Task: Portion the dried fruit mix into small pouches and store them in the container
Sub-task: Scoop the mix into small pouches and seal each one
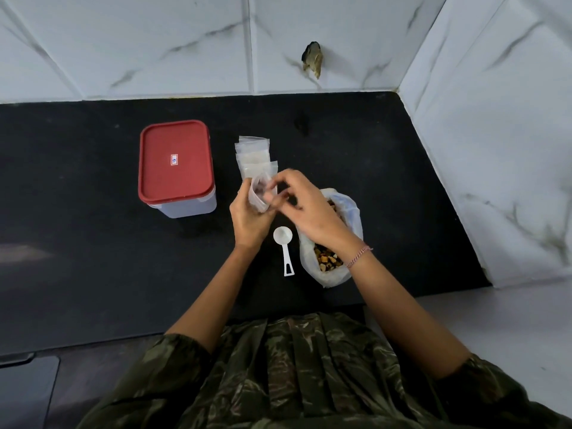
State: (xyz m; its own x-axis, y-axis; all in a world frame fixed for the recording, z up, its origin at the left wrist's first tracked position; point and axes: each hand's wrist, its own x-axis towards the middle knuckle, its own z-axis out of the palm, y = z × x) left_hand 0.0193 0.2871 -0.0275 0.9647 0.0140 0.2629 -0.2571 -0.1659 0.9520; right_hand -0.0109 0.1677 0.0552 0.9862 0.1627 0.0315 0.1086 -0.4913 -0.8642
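1. I see the left hand (247, 218) gripping a small pouch (258, 196) upright above the black counter (93, 212), on the near side of the stack of empty pouches (253, 151).
2. The right hand (305, 209) pinches the pouch's top edge (I cannot tell whether anything is inside it).
3. The container (182, 207) stands to the left with its red lid (176, 162) on, so its contents are hidden.
4. The bag (353, 212) lies open at right beneath the right wrist, with dried fruit mix (326, 260) inside.
5. The white scoop (284, 246) lies empty just left of the bag, handle toward me.
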